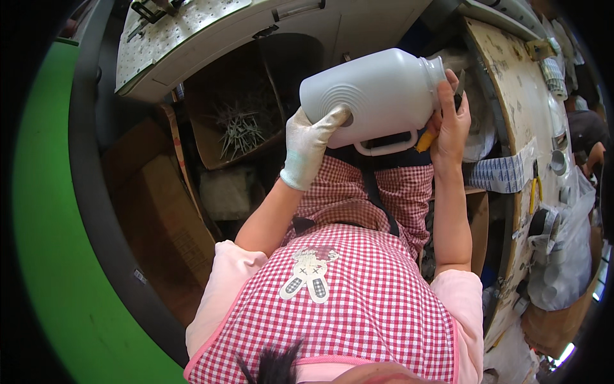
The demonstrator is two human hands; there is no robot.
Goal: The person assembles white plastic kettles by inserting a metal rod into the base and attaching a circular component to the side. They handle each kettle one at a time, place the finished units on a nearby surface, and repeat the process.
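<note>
A pale grey plastic jug (377,89) lies on its side in the air above my lap, its neck to the right and its loop handle (387,147) toward me. My left hand (310,141), in a white glove, is closed on the base end, the thumb pressed at a dark round spot in the ringed base area. Bare and with bent fingers, my right hand (451,121) is at the jug's neck. It grips a knife with a yellow handle (425,140) and a thin grey blade (460,83). Its palm is hidden.
An open cardboard box (211,150) with thin pale scraps stands beyond my left arm. Ahead is a white machine table (192,38). The wooden bench (505,83) at right bears yellow-handled pliers (536,190) and a clear plastic bag (563,269). A green surface (57,224) runs along the left.
</note>
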